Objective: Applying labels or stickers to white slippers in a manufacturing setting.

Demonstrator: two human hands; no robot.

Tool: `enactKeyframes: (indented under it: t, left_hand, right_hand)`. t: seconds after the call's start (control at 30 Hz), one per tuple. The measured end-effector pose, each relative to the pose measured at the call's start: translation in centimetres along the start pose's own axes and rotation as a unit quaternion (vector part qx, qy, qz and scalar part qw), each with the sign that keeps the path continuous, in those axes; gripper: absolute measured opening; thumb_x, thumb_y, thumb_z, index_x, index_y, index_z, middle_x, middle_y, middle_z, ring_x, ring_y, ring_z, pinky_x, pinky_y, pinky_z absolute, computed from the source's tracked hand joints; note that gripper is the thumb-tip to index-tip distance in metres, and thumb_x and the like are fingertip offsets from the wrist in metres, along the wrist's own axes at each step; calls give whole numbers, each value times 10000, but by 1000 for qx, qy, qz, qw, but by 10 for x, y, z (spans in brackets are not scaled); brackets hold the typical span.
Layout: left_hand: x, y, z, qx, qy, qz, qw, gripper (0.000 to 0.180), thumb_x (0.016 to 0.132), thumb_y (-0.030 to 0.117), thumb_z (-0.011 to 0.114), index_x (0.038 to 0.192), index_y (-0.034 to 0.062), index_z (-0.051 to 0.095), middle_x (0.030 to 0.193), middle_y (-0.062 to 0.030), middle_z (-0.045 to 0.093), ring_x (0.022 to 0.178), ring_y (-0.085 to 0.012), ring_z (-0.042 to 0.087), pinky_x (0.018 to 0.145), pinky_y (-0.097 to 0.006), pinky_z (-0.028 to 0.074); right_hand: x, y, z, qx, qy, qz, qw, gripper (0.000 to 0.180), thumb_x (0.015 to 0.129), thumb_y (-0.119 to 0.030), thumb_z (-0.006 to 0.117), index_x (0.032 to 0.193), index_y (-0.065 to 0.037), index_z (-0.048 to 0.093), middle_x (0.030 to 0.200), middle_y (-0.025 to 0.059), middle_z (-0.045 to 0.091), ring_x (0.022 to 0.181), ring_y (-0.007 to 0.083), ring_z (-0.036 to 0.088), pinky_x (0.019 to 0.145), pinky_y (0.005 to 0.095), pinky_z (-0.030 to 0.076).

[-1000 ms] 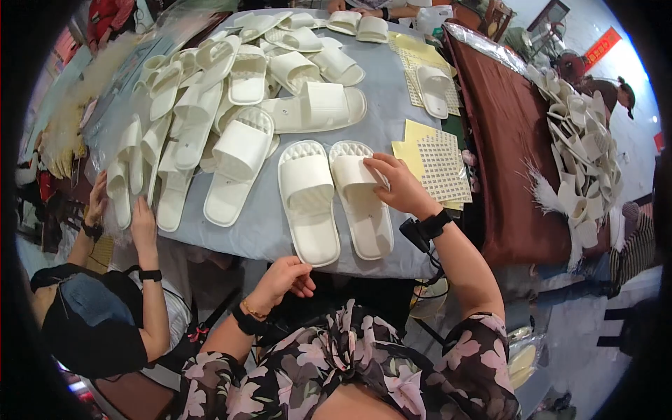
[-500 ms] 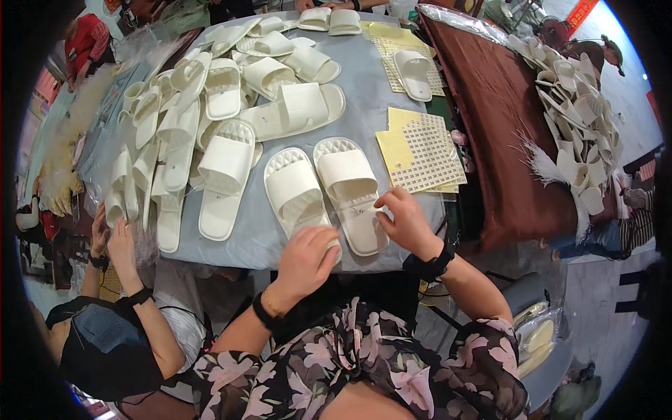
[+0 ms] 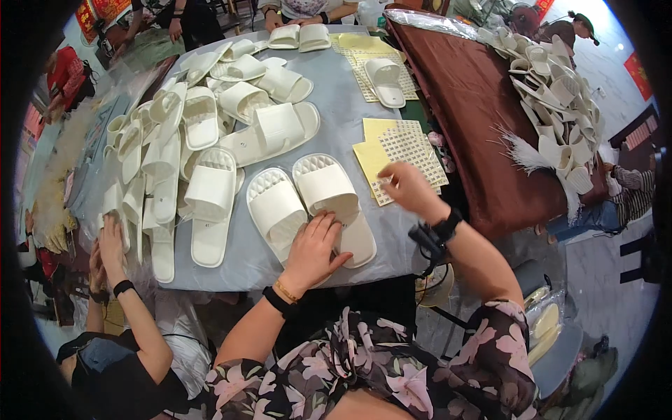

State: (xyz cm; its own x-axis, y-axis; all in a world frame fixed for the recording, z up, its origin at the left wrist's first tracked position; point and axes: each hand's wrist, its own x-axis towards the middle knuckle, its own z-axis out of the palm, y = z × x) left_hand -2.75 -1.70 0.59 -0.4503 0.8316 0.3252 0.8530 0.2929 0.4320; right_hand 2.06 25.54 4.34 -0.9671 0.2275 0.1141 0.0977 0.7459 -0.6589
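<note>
A pair of white slippers with quilted insoles lies side by side before me: the left slipper (image 3: 275, 203) and the right slipper (image 3: 325, 180). My left hand (image 3: 313, 252) rests across both near their straps, fingers stretched out and thumb spread, gripping nothing. Part of the left slipper's heel is hidden under it. My right hand (image 3: 418, 192) is raised above the edge of a yellow-backed sheet of small printed stickers (image 3: 406, 150). Its fingers are bent, with a gap between thumb and forefinger, and nothing shows in them.
Many white slippers (image 3: 210, 189) are heaped on the grey-covered table (image 3: 336, 91) at left. More sticker sheets (image 3: 353, 52) lie farther back under a single slipper (image 3: 384, 80). A brown-covered table (image 3: 476, 133) with another heap stands right. A co-worker's hands (image 3: 112, 248) work at left.
My right hand has left the right slipper and moved up and right to the sticker sheet. My left hand has shifted from the left slipper's heel across the pair. The view has shifted slightly.
</note>
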Motion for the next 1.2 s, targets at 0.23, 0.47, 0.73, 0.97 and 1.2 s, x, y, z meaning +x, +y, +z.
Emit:
enactKeyframes:
  t: [0.23, 0.47, 0.73, 0.97, 1.2]
  left_hand:
    - [-1, -3, -5, -6, -17, 5, 1000, 589, 781, 390, 721, 1210, 21, 557, 1323, -169, 516, 1255, -357, 467, 1039, -449, 388]
    - [-2, -5, -6, -35, -18, 3, 999, 583, 790, 382, 716, 1222, 27, 549, 1320, -168, 518, 1258, -355, 463, 1048, -448, 381]
    - [-2, -5, -8, -47, -27, -6, 999, 590, 789, 376, 720, 1231, 29, 541, 1327, -170, 511, 1264, -355, 456, 1054, -443, 375]
    - [-3, -4, -8, -48, -26, -8, 998, 587, 789, 363, 724, 1228, 18, 540, 1328, -182, 509, 1266, -361, 453, 1057, -447, 369]
    - [0, -4, -10, -52, -16, 8, 998, 598, 779, 368, 734, 1216, 6, 544, 1302, -192, 525, 1219, -367, 491, 1027, -449, 401]
  right_hand:
    - [80, 54, -25, -104, 100, 33, 989, 200, 786, -95, 624, 943, 12, 683, 931, 202, 685, 896, 345, 658, 801, 411, 519]
    - [112, 78, -10, -128, 71, 40, 988, 215, 771, -43, 646, 983, -24, 671, 981, 179, 658, 955, 344, 623, 850, 405, 499]
    - [120, 93, -4, -183, 23, 43, 982, 171, 786, -43, 617, 952, -44, 660, 955, 186, 631, 934, 366, 608, 844, 419, 495]
    - [123, 95, -4, -179, -7, 55, 982, 134, 795, -71, 619, 923, -47, 649, 967, 203, 623, 943, 372, 602, 846, 423, 492]
    - [122, 92, -3, -171, -13, 67, 983, 136, 833, -98, 547, 919, -55, 643, 927, 241, 609, 937, 413, 595, 828, 462, 490]
